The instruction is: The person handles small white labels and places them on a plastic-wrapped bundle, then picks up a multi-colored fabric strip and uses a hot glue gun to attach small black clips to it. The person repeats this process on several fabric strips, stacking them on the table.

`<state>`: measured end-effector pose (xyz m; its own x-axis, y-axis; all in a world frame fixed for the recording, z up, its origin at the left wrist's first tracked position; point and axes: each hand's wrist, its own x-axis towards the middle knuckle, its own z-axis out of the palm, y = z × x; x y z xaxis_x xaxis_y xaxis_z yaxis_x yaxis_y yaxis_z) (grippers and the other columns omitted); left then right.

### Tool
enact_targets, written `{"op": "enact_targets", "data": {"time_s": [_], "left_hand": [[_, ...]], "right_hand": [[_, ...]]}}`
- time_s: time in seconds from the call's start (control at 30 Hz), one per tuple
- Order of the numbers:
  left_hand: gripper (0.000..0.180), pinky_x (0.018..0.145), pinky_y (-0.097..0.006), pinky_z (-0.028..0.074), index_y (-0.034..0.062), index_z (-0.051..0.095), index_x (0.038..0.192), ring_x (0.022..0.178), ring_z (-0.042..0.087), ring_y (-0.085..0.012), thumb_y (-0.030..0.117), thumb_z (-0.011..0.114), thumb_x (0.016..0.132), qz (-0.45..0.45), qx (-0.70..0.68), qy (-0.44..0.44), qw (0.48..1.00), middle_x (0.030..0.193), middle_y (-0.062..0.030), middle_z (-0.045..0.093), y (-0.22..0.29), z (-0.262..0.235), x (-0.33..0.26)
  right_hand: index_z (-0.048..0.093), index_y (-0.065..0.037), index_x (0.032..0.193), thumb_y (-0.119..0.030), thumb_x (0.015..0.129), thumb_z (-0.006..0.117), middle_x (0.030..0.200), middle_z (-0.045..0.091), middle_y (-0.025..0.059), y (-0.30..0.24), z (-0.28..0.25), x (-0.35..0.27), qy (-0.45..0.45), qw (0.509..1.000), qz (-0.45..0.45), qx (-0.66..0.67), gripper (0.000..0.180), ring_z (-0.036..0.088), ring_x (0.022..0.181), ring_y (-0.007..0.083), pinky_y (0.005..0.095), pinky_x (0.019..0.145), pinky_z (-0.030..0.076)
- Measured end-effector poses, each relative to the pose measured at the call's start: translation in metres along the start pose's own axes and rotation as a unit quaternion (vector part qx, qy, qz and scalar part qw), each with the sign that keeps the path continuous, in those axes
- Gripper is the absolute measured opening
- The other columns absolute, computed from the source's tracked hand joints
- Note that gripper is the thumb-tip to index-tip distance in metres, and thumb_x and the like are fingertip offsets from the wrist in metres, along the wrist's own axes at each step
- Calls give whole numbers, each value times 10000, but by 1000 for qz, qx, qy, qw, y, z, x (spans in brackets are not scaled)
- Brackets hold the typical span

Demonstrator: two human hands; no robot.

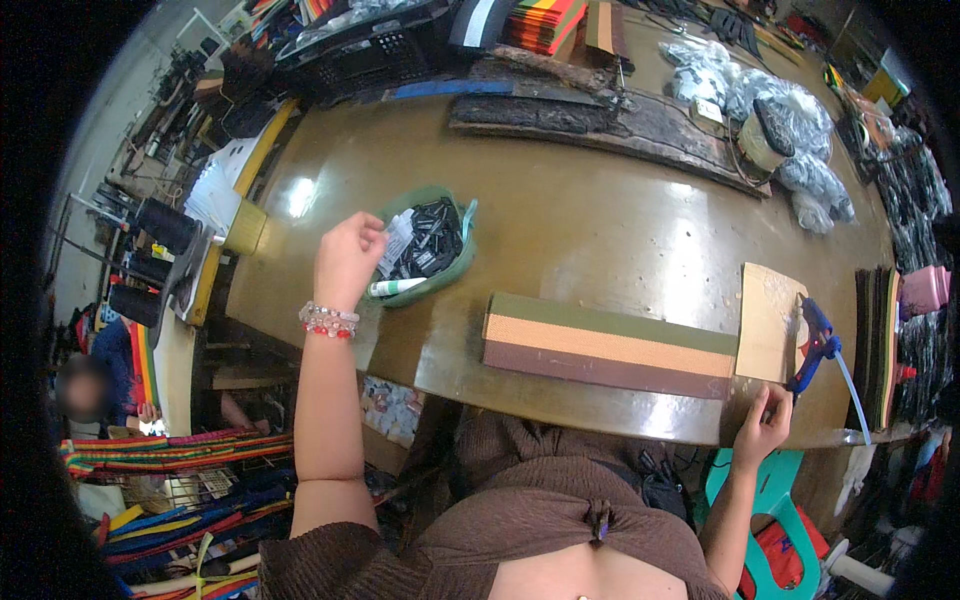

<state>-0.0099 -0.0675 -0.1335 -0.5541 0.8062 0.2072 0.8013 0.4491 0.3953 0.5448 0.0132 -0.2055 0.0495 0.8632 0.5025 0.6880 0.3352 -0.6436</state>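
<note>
My left hand (348, 262), with bead bracelets on its wrist, is over the left rim of a green basket (466, 262). Its fingers are curled together, and whatever they may hold is too small to tell. Small black pieces (432, 235), clear packets (398, 240) and a white tube with a green band (397, 287) fill the basket. At the table's front edge my right hand (765, 425) has its fingers closed, their contents hidden. Just beyond it lie a tan board (765, 315) and what looks like a blue glue gun (818, 335) with a pale stick. A green, tan and brown striped webbing stack (605, 345) lies between my hands.
Dark charred-looking boards (600, 125) lie across the table's far side, near plastic-wrapped bundles (790, 120) and a black crate (375, 55). Striped strips (876, 350) stand at the right edge. A green chair (770, 510) is below at right; another person (115, 375) is at far left.
</note>
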Motion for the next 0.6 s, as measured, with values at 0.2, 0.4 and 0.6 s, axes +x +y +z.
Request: {"op": "enact_targets", "data": {"time_s": [0.2, 0.4, 0.6], "left_hand": [[186, 682, -341, 517, 42, 672, 908, 770, 666, -229, 110, 740, 749, -14, -6, -52, 999, 839, -132, 691, 6, -6, -2], [143, 708, -354, 520, 1, 669, 894, 784, 667, -259, 126, 690, 827, 22, -20, -12, 999, 840, -146, 675, -3, -9, -4], [160, 734, -333, 518, -4, 650, 986, 809, 661, -211, 124, 632, 892, -11, -85, 73, 994, 916, -116, 679, 14, -18, -6]], "right_hand": [[591, 28, 883, -82, 922, 600, 794, 558, 74, 0, 0, 1, -6, 1000, 11, 10, 117, 507, 705, 163, 279, 656, 427], [585, 28, 877, -71, 921, 595, 791, 557, 69, 9, 1, -3, 0, 1000, 20, 19, 110, 507, 709, 155, 271, 657, 423], [582, 22, 876, -52, 929, 576, 857, 561, 79, -15, 3, 8, 90, 992, 9, 86, 91, 518, 793, 147, 258, 714, 427]]}}
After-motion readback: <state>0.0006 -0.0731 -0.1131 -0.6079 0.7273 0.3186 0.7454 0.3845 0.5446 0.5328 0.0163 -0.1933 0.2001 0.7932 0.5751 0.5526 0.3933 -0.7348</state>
